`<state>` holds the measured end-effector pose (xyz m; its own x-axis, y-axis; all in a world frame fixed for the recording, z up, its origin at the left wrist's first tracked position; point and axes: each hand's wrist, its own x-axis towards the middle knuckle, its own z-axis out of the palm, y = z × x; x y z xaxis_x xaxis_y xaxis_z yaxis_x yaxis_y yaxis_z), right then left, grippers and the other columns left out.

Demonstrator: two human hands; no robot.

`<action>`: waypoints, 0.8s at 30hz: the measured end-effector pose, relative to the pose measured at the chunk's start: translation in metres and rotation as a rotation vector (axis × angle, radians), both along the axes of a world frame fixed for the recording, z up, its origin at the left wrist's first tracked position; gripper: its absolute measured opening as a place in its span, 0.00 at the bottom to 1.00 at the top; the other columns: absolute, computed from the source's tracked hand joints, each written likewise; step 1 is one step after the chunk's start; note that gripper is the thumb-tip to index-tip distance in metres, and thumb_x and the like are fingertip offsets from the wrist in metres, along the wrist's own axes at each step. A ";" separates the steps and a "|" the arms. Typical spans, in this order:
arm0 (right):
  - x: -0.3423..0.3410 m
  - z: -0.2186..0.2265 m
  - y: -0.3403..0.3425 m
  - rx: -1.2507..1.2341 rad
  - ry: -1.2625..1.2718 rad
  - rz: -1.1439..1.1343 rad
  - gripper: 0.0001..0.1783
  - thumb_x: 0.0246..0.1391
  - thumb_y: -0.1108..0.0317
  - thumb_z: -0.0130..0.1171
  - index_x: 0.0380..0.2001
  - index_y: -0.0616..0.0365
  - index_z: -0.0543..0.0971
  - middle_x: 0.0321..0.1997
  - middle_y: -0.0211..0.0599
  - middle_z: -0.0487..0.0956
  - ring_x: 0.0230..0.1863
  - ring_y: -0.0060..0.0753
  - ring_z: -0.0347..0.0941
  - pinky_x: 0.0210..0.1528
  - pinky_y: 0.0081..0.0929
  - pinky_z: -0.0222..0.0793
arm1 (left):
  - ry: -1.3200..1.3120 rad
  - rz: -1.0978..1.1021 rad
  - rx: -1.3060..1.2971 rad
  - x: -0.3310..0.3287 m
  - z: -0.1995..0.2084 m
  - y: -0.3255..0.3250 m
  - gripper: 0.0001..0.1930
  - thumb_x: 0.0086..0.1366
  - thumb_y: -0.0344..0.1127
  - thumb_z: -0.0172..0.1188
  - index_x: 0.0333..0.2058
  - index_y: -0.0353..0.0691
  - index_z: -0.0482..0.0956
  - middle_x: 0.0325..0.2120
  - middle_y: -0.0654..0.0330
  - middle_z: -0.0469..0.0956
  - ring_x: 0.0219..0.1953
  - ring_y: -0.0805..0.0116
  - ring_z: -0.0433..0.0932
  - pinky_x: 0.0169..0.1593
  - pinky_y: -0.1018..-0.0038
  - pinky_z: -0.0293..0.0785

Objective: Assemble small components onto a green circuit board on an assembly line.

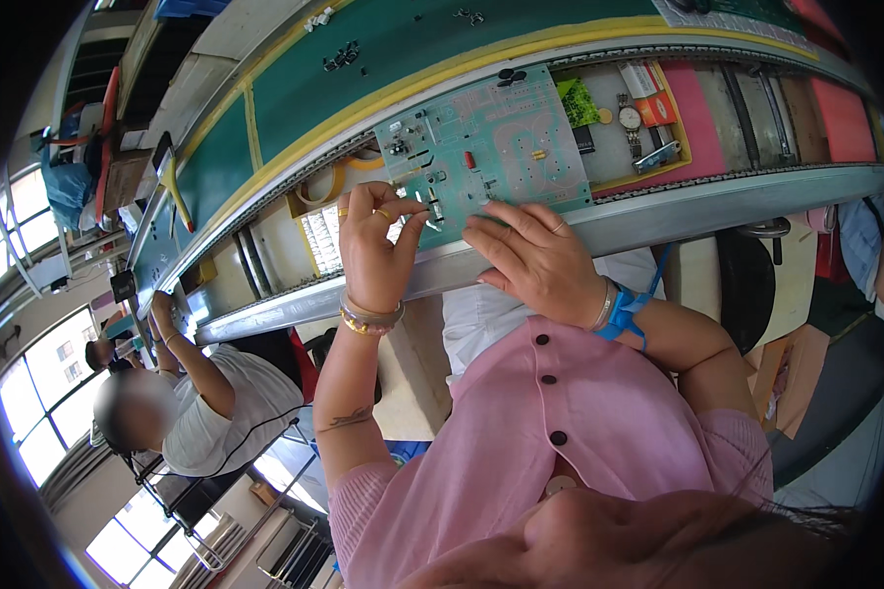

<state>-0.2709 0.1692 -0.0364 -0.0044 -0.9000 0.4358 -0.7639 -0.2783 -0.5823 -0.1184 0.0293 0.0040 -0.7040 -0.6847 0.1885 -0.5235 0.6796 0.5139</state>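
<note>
A large green circuit board (481,128) lies across the metal conveyor rails in front of me. Small parts stand on it, among them a red component (469,160), a yellow component (538,155) and several dark ones toward its left side. My left hand (375,245) is over the board's near left part. Its thumb and forefinger come together beside a small upright component (436,204); what they pinch, if anything, is too small to make out. My right hand (535,257) rests at the board's near edge, fingers stretched out and fingertips on the board, with no held thing visible.
Beyond the rail runs a green work surface (403,49) with loose black parts (342,56). Right of the board, a yellow-edged tray (686,137) holds a wristwatch (629,118) and small packets. A roll of tape (324,182) lies left. Another person (231,393) works farther left.
</note>
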 end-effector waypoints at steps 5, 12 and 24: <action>0.002 -0.004 0.001 0.031 0.084 -0.017 0.27 0.44 0.61 0.62 0.49 0.56 0.71 0.51 0.33 0.74 0.57 0.35 0.65 0.57 0.37 0.58 | -0.066 -0.025 -0.121 -0.003 -0.005 -0.001 0.06 0.45 0.28 0.66 0.26 0.41 0.81 0.28 0.59 0.70 0.32 0.59 0.67 0.37 0.66 0.64; 0.002 -0.004 0.001 0.032 0.056 -0.019 0.24 0.45 0.62 0.61 0.47 0.56 0.72 0.51 0.34 0.74 0.56 0.35 0.65 0.56 0.37 0.58 | -0.124 -0.062 -0.214 -0.006 -0.001 0.002 0.06 0.46 0.28 0.65 0.25 0.41 0.80 0.29 0.60 0.70 0.33 0.59 0.67 0.37 0.66 0.65; 0.002 -0.005 -0.001 0.002 0.031 -0.027 0.21 0.43 0.65 0.62 0.44 0.57 0.74 0.49 0.35 0.75 0.52 0.34 0.68 0.53 0.36 0.60 | -0.261 -0.274 -0.507 -0.011 0.000 0.004 0.08 0.45 0.29 0.58 0.28 0.42 0.79 0.31 0.63 0.70 0.36 0.64 0.70 0.35 0.71 0.70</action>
